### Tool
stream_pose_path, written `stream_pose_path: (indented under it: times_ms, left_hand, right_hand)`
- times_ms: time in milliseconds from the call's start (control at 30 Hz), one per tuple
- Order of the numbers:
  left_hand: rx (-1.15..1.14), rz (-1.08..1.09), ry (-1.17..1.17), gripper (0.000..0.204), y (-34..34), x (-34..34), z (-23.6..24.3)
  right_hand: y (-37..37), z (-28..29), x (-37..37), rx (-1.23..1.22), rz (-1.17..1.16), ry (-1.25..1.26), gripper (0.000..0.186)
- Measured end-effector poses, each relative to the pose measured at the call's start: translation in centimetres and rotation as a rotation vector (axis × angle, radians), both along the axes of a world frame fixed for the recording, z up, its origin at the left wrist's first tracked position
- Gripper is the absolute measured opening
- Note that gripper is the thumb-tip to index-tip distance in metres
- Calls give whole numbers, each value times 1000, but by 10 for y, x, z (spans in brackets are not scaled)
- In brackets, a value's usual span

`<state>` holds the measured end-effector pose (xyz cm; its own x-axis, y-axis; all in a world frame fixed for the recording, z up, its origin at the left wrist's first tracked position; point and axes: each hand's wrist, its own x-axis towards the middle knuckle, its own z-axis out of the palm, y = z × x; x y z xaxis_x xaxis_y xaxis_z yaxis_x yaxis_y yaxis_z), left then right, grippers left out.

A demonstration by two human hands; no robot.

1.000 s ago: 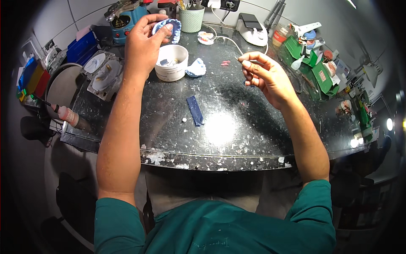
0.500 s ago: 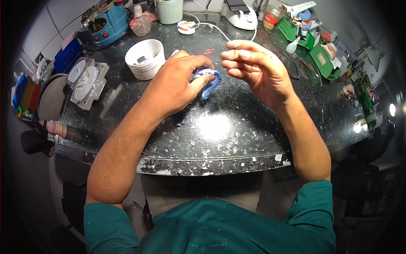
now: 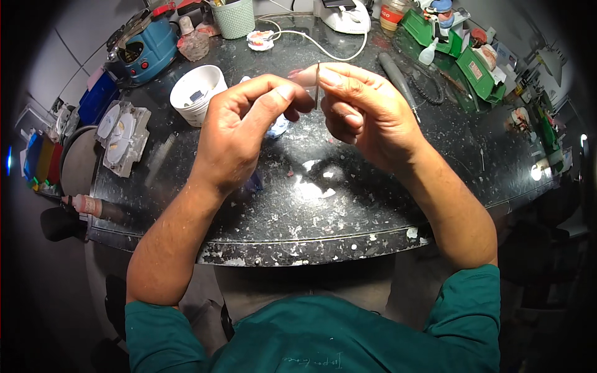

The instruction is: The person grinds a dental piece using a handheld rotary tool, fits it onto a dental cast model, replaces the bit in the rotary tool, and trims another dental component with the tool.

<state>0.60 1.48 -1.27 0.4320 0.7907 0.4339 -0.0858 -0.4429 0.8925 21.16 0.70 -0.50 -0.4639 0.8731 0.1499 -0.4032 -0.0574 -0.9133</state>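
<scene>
A thin dark rod point(image 3: 318, 87) stands nearly upright between the thumb and fingers of my right hand point(image 3: 373, 115), over the middle of the bench. My left hand point(image 3: 239, 127) is half curled just left of it, its fingertips close to the rod; thumb and fingers look loosely apart. Below the left fingers shows part of a blue dental arch point(image 3: 278, 127); the hand hides the rest, and whether it rests on the bench is unclear. A blurred pinkish shape lies behind the rod's upper end.
A white tub point(image 3: 198, 96) stands left of my hands. Beyond it are a blue machine point(image 3: 146, 53), a woven pot point(image 3: 234, 18) and a red-and-white dental model point(image 3: 260, 40). To the right lie a grey handpiece point(image 3: 397, 78), its coiled cord and green trays point(image 3: 482, 78). Plaster models point(image 3: 122, 137) sit far left.
My right hand, its fingers bare before, now pinches the rod. My left hand has moved left and no longer visibly grips the blue arch. The whole view has shifted slightly.
</scene>
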Motion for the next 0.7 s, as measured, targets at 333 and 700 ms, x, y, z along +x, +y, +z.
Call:
stream_pose_path:
  times_ms: [333,700]
  left_hand:
    - [-97,7,-159,19,-12,12,-5]
    - [-329,-89,359,19,4,-17,11]
  right_hand:
    - [1,-6,-5,22,-56,-7,31]
    - [49,-3,44,396,-333,-521,28]
